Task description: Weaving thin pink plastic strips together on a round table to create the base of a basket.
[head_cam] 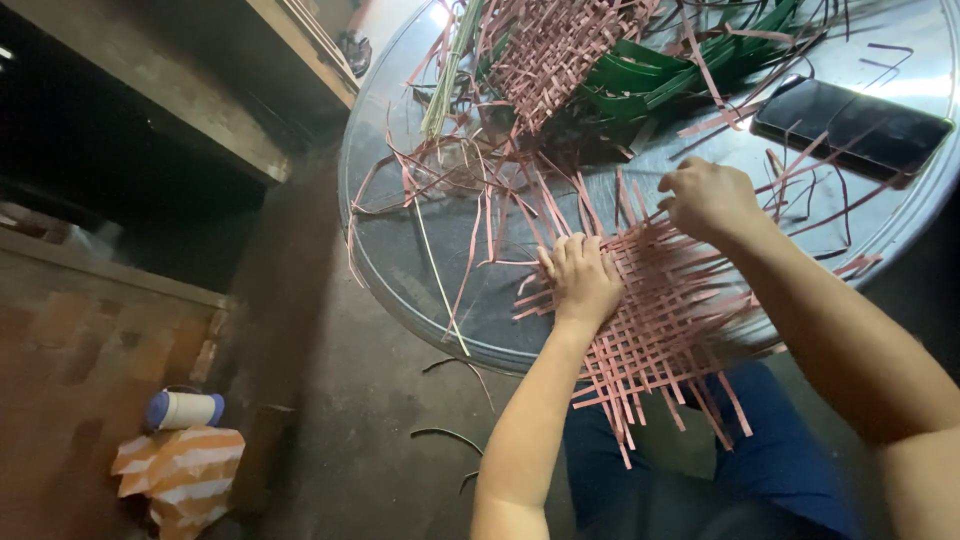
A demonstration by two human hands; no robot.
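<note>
dim workshop floor is surrounding a round metal tray (420, 270). left hand (580, 280) is pressing flat on the pink woven mat (660, 320) at six o'clock; right hand (710, 198) is pinching a strip (640, 205), likely mid-weave, needing threading next.

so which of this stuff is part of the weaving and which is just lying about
In the work: left hand, right hand, pink woven mat, loose pink strips, second woven piece, green strips.
Lying about: phone, thread spool, striped bag.
</note>
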